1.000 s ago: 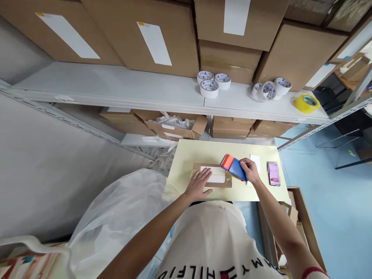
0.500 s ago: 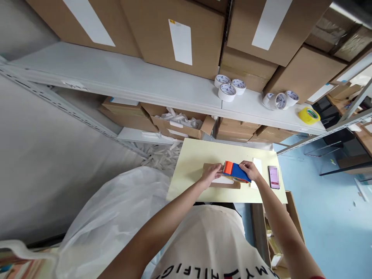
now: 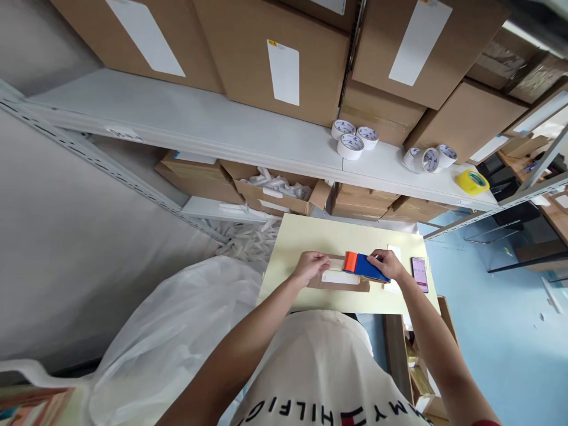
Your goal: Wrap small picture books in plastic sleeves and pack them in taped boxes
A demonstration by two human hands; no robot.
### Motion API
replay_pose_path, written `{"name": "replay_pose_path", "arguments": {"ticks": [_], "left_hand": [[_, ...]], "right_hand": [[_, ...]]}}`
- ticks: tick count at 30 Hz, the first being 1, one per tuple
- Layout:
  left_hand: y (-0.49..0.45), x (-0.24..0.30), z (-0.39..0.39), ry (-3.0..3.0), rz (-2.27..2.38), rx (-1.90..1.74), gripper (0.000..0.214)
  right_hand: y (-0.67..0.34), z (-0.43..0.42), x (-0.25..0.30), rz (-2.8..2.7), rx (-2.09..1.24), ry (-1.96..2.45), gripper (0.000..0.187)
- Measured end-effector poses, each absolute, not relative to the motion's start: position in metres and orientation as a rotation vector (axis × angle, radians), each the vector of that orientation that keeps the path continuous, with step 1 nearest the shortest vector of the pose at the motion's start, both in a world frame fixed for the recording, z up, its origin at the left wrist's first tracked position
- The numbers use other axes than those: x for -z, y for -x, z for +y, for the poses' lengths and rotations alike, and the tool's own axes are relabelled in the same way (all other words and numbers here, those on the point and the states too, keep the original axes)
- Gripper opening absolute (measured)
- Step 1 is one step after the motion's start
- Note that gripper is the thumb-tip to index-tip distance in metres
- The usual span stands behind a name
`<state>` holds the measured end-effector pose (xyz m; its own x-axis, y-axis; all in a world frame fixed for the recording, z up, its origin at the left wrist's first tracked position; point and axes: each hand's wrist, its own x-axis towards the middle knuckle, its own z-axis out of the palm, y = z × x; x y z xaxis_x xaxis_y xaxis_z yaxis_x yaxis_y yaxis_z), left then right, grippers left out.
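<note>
A blue and orange tape dispenser (image 3: 370, 267) is gripped in my right hand (image 3: 387, 264) above a brown cardboard piece (image 3: 331, 286) with a white label (image 3: 341, 277). My left hand (image 3: 312, 264) pinches the free end of a strip of clear tape (image 3: 336, 264), which stretches from the dispenser's orange head over the cardboard. Whether the strip touches the cardboard I cannot tell. The cardboard lies on the pale yellow table (image 3: 302, 234). Partly under my right hand is a white paper (image 3: 394, 254).
A phone (image 3: 419, 274) lies at the table's right. Behind stands a grey shelf (image 3: 266, 142) with cartons (image 3: 284, 35), white tape rolls (image 3: 350, 146) and a yellow tape roll (image 3: 473, 182). A white plastic bag (image 3: 177, 331) bulges at left; an open box (image 3: 432, 378) stands below right.
My left hand has moved left, away from the dispenser, and a length of tape now spans the gap. The dispenser has shifted slightly right and down.
</note>
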<state>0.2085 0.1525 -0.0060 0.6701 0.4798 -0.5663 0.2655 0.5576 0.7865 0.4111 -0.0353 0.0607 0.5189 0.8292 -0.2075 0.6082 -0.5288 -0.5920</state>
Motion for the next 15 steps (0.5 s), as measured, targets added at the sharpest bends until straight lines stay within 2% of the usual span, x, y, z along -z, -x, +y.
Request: {"name": "replay_pose_path", "arguments": {"ticks": [4, 12, 13, 15], "left_hand": [[-0.166, 0.038, 0.18, -1.083, 0.997, -0.181, 0.037], [-0.166, 0.082, 0.161, -1.25, 1.04, -0.296, 0.036], [-0.167, 0.085, 0.159, -1.264, 1.052, -0.306, 0.039], [-0.165, 0.092, 0.156, -1.305, 1.11, -0.301, 0.059]], "right_hand": [[-0.415, -0.051, -0.061, -1.23, -0.631, 2.457, 0.039], [-0.403, -0.053, -0.051, -1.211, -0.603, 2.578, 0.038], [-0.403, -0.053, -0.052, -1.213, -0.598, 2.575, 0.038], [-0.403, -0.052, -0.052, -1.215, -0.589, 2.57, 0.039]]}}
